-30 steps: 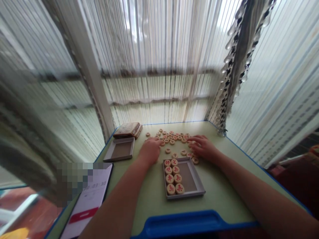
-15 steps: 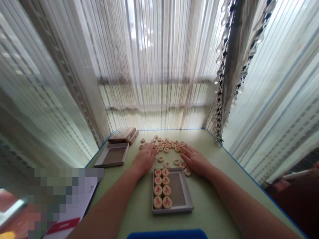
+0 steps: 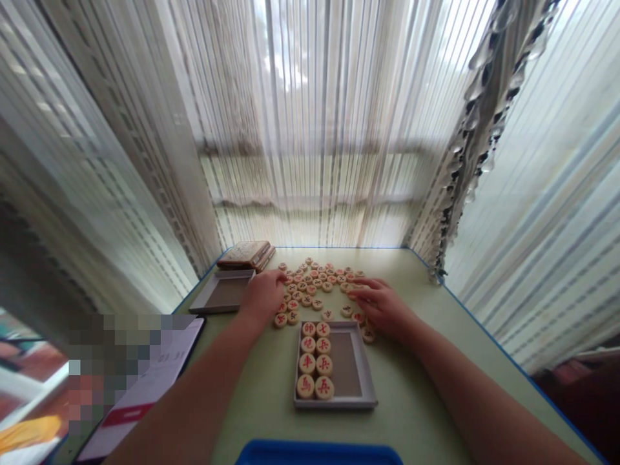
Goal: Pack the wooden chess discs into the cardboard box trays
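Sorting seems in hand: pale, round, wooden-looking discs (image 3: 317,304) lie scattered between both hands, beyond a shallow grey tray (image 3: 368,371). The right hand (image 3: 386,307) has fingers apart; the left hand's (image 3: 265,295) grip, I cannot tell. Picking likely needs a rim pinch.

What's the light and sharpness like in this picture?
In the head view, bright light comes through the curtain, boxed pieces read clearly, loose pieces farther off look softer, and square blocks mask part of the phone.
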`<state>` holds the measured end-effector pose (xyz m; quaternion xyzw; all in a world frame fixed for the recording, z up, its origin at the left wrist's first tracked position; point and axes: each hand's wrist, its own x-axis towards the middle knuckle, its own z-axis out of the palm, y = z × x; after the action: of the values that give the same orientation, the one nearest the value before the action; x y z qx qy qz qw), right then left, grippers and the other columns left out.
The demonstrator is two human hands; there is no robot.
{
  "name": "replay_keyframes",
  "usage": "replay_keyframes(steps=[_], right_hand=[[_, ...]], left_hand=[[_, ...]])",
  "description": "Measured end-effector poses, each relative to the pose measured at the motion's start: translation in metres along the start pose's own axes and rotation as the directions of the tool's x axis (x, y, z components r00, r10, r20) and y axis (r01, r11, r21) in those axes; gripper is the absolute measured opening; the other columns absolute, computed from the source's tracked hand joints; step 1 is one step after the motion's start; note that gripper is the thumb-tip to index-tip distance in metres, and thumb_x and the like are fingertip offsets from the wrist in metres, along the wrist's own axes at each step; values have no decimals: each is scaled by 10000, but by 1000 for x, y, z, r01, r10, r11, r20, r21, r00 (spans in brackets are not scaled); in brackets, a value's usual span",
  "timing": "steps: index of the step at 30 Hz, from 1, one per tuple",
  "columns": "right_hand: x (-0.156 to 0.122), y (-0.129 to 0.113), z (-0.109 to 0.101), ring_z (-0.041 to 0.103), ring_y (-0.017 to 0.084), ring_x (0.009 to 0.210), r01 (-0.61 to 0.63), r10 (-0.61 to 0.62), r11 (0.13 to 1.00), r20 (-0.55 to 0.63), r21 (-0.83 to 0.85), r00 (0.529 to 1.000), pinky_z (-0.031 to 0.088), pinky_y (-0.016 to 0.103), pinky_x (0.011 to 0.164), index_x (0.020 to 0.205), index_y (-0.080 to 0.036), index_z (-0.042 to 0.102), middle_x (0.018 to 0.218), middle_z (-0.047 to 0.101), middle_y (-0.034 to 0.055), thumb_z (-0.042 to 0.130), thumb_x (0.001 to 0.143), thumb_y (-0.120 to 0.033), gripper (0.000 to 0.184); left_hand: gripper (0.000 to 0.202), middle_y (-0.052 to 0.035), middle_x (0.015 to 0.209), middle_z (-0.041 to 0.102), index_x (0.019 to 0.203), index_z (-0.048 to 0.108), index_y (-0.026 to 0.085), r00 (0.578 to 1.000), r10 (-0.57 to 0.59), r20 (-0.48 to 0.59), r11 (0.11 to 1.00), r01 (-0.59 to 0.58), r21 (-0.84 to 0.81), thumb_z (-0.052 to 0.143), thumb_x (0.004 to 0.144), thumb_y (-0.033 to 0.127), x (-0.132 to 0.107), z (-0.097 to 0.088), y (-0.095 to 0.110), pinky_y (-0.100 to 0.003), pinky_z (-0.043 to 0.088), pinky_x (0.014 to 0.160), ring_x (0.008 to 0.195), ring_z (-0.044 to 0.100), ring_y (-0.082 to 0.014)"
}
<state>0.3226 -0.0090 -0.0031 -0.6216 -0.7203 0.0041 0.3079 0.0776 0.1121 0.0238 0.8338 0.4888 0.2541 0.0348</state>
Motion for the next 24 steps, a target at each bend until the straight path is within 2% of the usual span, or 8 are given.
replay_keyframes(steps=[3, 5, 7, 9, 13, 19, 24], right_hand=[[1, -12, -1, 446, 200, 1140, 92, -98, 993, 84, 76, 992, 337, 416, 985, 1102, -274, 611, 1207, 557, 30, 407, 851, -259, 324], [-1, -23, -3, 371, 215, 1212, 123, -140, 987, 188, 102, 972, 275, 451, 1017, 1188, -298, 540, 1282, 494, -1, 387, 869, -309, 354], [-3, -35, -6, 291, 248, 1262, 137, -157, 986, 267, 92, 951, 221, 494, 1026, 1209, -339, 511, 1331, 434, -33, 371, 874, -389, 366], [-5, -44, -9, 302, 254, 1254, 155, -172, 985, 306, 80, 936, 207, 490, 1026, 1184, -352, 533, 1305, 467, -40, 344, 879, -432, 368], [-6, -48, -10, 403, 231, 1172, 181, -191, 982, 310, 60, 931, 243, 451, 1008, 1133, -329, 582, 1199, 567, -18, 292, 896, -425, 386], [-5, -39, -3, 387, 246, 1161, 108, -92, 993, 232, -57, 968, 284, 449, 963, 1127, -312, 589, 1268, 502, 19, 264, 894, -447, 421], [-4, -47, -4, 452, 227, 1019, 140, -122, 988, 254, -57, 960, 340, 408, 876, 1036, -303, 640, 1094, 597, 30, 279, 894, -430, 408]], left_hand=[[320, -53, 913, 682, 887, 685, 204, 985, 145, 92, 989, -147, 9, 408, 740, 139, -2, -6, 0, -292, 450, 809, 869, 605, -180], [319, -43, 926, 680, 888, 693, 218, 960, 243, 142, 970, -244, -6, 424, 735, 141, -4, -5, -1, -289, 437, 844, 901, 592, -174], [306, -34, 933, 678, 873, 702, 232, 940, 290, 180, 957, -290, -30, 439, 737, 153, -6, -1, -1, -285, 429, 865, 920, 578, -170], [309, -31, 949, 673, 872, 705, 238, 932, 297, 206, 955, -294, -47, 445, 731, 147, -7, 3, -1, -278, 420, 884, 941, 565, -167], [383, -44, 996, 645, 947, 689, 231, 928, 305, 216, 952, -305, -32, 446, 685, 93, -7, 8, 1, -272, 410, 901, 966, 543, -169], [428, -53, 978, 649, 1004, 668, 204, 936, 329, 127, 944, -327, -41, 404, 692, 77, -4, 7, 2, -294, 415, 898, 945, 546, -175], [385, -16, 923, 672, 874, 706, 233, 885, 425, 191, 905, -419, -72, 446, 655, 52, -8, 5, 6, -308, 417, 883, 913, 537, -178]])
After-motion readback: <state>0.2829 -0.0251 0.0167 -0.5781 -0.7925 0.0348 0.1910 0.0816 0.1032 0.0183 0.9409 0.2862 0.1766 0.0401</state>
